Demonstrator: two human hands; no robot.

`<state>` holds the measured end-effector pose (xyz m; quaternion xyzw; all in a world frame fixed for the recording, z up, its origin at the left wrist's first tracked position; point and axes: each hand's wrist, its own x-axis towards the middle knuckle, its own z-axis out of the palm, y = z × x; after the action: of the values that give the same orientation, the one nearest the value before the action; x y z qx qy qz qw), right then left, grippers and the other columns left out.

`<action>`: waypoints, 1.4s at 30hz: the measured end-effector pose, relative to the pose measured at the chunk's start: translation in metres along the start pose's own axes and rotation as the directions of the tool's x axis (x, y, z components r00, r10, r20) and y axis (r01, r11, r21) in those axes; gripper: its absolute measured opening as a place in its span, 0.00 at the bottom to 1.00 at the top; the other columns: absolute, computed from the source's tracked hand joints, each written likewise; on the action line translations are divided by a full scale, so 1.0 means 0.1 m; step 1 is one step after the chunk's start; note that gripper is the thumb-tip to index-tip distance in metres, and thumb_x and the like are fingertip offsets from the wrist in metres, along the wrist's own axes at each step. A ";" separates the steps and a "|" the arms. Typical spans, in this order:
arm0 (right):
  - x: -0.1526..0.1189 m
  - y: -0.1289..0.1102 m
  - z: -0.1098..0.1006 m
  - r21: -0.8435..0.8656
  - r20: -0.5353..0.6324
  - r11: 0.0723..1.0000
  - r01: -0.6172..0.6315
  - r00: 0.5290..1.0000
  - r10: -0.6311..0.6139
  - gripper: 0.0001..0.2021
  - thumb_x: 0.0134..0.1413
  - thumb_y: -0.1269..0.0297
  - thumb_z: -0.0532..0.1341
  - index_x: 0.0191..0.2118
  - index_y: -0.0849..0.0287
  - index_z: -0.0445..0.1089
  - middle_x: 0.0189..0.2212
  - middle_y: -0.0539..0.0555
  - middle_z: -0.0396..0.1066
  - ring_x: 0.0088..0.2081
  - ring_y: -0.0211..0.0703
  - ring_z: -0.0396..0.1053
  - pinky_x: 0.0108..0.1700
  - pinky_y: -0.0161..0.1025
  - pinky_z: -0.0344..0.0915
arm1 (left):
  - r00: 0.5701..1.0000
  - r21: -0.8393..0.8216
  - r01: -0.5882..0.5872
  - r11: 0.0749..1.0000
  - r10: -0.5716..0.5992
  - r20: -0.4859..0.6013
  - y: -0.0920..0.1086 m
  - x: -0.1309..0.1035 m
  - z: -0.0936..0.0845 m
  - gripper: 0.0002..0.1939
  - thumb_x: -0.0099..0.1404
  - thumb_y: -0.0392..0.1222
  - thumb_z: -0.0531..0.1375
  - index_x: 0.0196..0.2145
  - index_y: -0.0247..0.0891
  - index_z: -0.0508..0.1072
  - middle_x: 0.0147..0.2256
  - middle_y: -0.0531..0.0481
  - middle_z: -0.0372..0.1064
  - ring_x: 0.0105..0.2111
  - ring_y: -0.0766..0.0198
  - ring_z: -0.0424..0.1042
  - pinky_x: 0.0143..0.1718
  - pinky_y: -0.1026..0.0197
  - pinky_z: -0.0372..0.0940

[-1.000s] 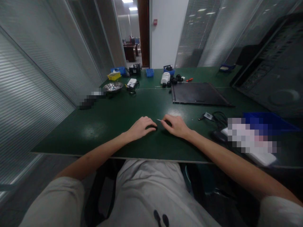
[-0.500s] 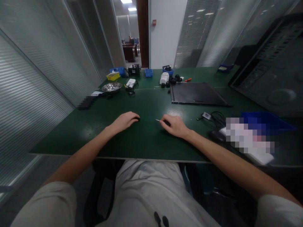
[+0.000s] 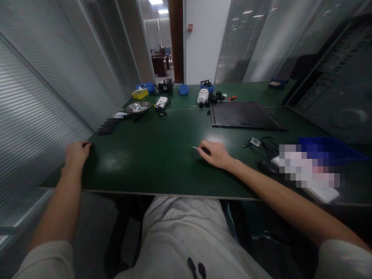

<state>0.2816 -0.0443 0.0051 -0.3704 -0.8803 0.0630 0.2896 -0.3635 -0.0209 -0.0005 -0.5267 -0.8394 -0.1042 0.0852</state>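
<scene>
Gripping a thin tool [image 3: 194, 147] in my right hand [image 3: 214, 154], I have it near the middle of the green table [image 3: 151, 170], its slim, straight, pale shaft poking out past my thumb and forefinger toward the left. The rest is hidden in my curled fingers, where a dark patch could be handle or shadow; I cannot tell. My left hand [image 3: 74, 153], well apart at the table's left side, pinches a small dark piece [image 3: 91, 144], too tiny to make out. Beyond my right hand lies a flat black panel [image 3: 245, 115]
</scene>
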 end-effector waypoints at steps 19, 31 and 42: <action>0.00 0.00 -0.02 0.007 0.022 1.000 0.011 1.000 -0.011 0.13 0.73 0.55 0.55 0.40 0.57 0.70 0.33 0.52 0.75 0.29 0.39 0.67 0.33 0.38 0.55 | 0.995 0.004 -0.058 0.998 0.058 -0.084 0.17 -0.09 -0.08 0.22 0.74 0.44 0.54 0.53 0.25 0.79 0.42 0.40 0.74 0.43 0.55 0.68 0.49 0.60 0.60; 0.00 -0.01 -0.02 -0.001 0.040 1.000 0.009 0.999 -0.009 0.13 0.73 0.55 0.55 0.40 0.57 0.70 0.31 0.51 0.74 0.29 0.40 0.67 0.33 0.38 0.53 | 0.965 -0.308 0.241 0.920 -0.260 -0.022 0.25 -0.14 -0.18 0.19 0.70 0.43 0.60 0.52 0.27 0.79 0.26 0.50 0.67 0.34 0.59 0.63 0.40 0.62 0.58; 0.00 -0.01 -0.01 -0.001 0.047 1.000 0.010 0.999 -0.010 0.13 0.73 0.55 0.54 0.40 0.56 0.70 0.32 0.52 0.74 0.28 0.40 0.66 0.33 0.38 0.53 | 0.953 -0.424 0.301 0.854 -0.289 0.093 0.12 -0.02 -0.16 0.17 0.66 0.41 0.65 0.50 0.32 0.80 0.23 0.56 0.67 0.31 0.64 0.64 0.34 0.67 0.54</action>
<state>0.2811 -0.0448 0.0062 -0.3644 -0.8888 0.0697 0.2691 -0.3509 -0.0218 0.0152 -0.3989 -0.8668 -0.2929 -0.0620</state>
